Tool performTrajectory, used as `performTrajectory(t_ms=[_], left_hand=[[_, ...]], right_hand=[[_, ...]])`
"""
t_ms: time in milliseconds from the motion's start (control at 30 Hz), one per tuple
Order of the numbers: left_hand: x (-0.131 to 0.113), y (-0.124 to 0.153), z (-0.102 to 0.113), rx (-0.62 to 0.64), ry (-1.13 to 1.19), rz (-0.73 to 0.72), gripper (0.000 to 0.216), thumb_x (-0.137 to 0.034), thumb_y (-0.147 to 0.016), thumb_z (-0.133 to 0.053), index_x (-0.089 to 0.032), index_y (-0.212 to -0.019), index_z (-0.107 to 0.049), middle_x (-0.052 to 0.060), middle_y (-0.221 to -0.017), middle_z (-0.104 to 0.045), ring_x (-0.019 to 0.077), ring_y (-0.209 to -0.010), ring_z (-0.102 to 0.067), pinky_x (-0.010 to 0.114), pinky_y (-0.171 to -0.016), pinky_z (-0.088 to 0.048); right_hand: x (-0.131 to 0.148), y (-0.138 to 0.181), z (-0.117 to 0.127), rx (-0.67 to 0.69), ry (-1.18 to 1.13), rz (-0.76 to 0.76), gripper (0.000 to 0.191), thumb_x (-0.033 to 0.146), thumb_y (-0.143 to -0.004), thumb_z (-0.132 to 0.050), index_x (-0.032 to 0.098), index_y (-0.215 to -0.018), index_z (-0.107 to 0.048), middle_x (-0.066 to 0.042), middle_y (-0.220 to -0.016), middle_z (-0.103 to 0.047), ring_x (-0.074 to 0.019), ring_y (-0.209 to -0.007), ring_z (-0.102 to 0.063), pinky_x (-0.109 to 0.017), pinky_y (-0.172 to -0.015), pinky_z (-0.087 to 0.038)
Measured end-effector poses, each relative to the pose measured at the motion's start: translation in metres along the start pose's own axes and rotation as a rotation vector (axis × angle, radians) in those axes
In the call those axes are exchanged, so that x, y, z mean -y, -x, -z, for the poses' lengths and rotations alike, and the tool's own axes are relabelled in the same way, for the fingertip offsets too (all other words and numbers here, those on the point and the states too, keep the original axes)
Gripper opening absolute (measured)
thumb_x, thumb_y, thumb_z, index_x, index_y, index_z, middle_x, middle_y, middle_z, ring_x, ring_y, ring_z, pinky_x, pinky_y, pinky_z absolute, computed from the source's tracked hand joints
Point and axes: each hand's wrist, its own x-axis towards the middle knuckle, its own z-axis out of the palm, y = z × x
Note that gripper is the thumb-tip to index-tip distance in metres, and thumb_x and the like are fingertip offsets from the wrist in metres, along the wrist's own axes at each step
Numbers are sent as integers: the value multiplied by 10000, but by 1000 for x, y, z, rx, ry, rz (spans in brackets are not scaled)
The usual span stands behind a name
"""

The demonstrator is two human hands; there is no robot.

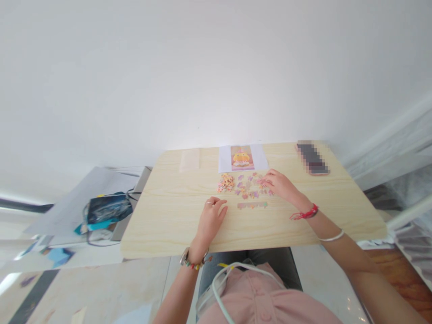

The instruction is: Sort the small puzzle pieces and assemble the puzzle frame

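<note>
My right hand [281, 185] reaches in from the right, its fingers pinched at the edge of the loose jigsaw pieces [249, 184]. A small pinkish jigsaw piece [262, 181] seems to be at the fingertips, partly hidden by them. My left hand [212, 220] lies on the table, fingers loosely bent and thumb apart, holding nothing. Just beyond it is a heap of orange and pink jigsaw pieces [226, 182]. Nearest to me, a joined strip of pieces [252, 205] forms a straight row between the hands. Behind the pieces lies a printed picture [242, 158] of a yellow-orange figure.
The light wooden table [162, 225] stands against a white wall. A phone [312, 158] lies at the back right, and a flat clear sheet [189, 160] at the back left. Left of the table, a dark bag [108, 209] with cables rests on a lower surface.
</note>
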Motion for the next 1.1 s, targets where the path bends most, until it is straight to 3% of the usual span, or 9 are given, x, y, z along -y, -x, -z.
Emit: performTrajectory(t_ms=[500,800,1100], left_hand=[[-7,-22,-7,12,-13,-76,179,-169,-771,-523,-178,-935,-594,53,-848,-523,177,-814,-525,328,-766,-465],[-17,-49,-13,-9,-126,-64,145,-210,-779,-538,-188,-910,-595,55,-830,-524,192,-823,-526,335,-750,-468],[-26,-79,-12,4,-77,-100,148,-181,-769,-544,-186,-908,-596,40,-812,-505,175,-801,-518,318,-752,-461]], right_hand=[[3,40,4,-140,-50,-56,150,183,-793,-497,181,-842,-639,-49,-847,-556,-166,-803,-555,-302,-771,-440],[-14,14,-7,-160,-24,-122,136,210,-779,-512,186,-772,-646,-43,-811,-552,-156,-746,-542,-282,-703,-429],[-27,-10,-5,-124,-12,-187,110,164,-738,-543,172,-728,-652,-38,-765,-562,-141,-701,-530,-263,-686,-411]])
